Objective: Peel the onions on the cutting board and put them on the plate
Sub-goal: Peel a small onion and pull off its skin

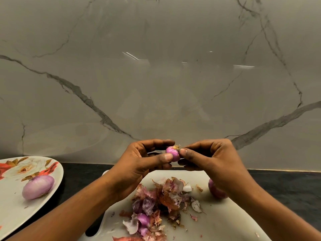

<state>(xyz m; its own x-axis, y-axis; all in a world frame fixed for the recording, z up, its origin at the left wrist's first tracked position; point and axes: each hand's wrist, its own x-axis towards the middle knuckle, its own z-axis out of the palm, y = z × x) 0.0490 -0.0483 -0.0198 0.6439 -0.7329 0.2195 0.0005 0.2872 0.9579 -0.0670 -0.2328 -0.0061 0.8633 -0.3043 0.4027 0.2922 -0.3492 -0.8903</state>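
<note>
While left hand (139,164), right hand (217,162) pinch onion (172,153): second (38,188) plated, third (216,191) likely unpeeled.

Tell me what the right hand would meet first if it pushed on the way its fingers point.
The small onion: the right hand points left, its fingertips pinching it by the root end. Just behind lies the left hand, gripping the same onion.
</note>
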